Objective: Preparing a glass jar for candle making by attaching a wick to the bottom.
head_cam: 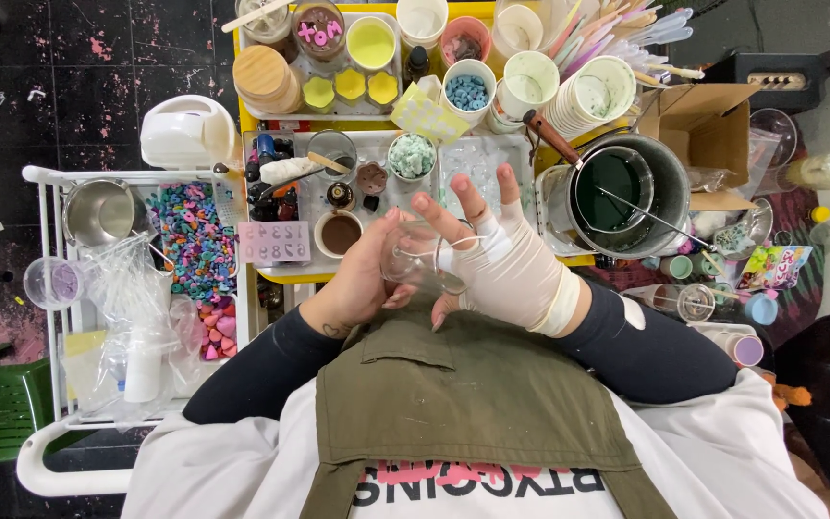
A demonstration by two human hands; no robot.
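Head view, clear glass cup [413,258] between both hands' fingers [450,227], above apron [453,384]

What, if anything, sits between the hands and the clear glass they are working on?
Nothing visible does. The left hand cups the clear glass directly from one side, and the bandaged right hand touches it from the other, with its fingers over the rim. The glass is held in the air above the apron.

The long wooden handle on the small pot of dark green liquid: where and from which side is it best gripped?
Probably at the free upper-left end of the wooden handle, from the left, since it angles away from the small pot of dark green liquid and the surrounding metal bucket.
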